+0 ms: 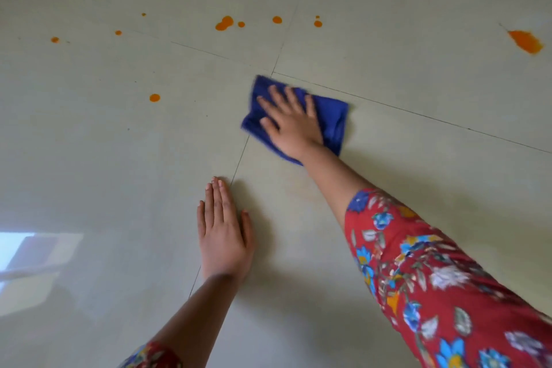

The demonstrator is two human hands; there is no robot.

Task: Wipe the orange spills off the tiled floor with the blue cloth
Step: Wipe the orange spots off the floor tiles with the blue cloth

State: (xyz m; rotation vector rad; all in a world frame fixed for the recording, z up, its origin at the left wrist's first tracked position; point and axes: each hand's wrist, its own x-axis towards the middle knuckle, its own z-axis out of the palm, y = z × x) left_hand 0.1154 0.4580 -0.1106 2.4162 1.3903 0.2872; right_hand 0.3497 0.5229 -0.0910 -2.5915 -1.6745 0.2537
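1. Weight is best kept on the left hand [224, 233], which is laid flat and open on the floor [104, 158] and holds nothing.
2. Pressure should be spread evenly through the right hand [291, 119], which is pressed with straight fingers on the folded cloth [336, 119].
3. Nearest is the drop [154, 97] left of the cloth; it is probably best swept next.
4. Farther off, the spills [224, 23] and the smear [527, 41] at far right are not yet wiped. A clean fold should be turned under for them.

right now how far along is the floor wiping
Looks done: the tiled floor near the left hand shows no drops, only a faint tint. In hand: the right hand presses the blue cloth flat on the floor. Left: the lone drop, the far row of drops and the big smear.
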